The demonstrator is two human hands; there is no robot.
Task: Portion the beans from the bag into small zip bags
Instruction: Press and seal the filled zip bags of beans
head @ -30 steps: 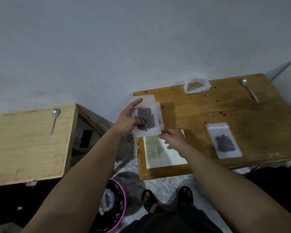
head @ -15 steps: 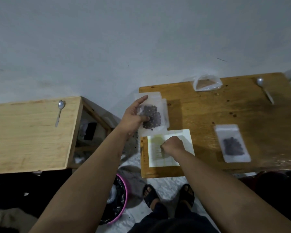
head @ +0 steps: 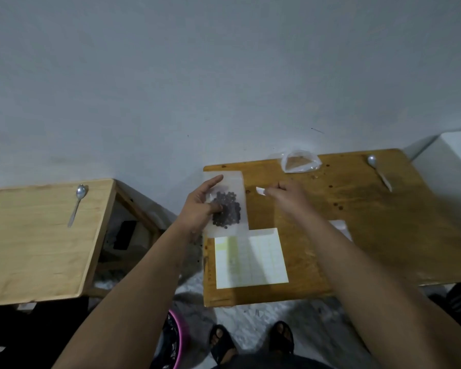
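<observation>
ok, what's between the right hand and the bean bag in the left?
Head view: just a small white slip pinched by the right hand, then a bare strip of wooden table before the zip bag that the left hand holds.

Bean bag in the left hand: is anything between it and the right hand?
Nothing visible. The right hand, pinching a white slip, is just right of the bag; only bare table shows in the gap.

Left hand (head: 198, 209): raised, thumb and fingers gripping a zip bag (head: 236, 186).
Right hand (head: 288, 195): just right, pinching a white slip (head: 260, 190).
</observation>
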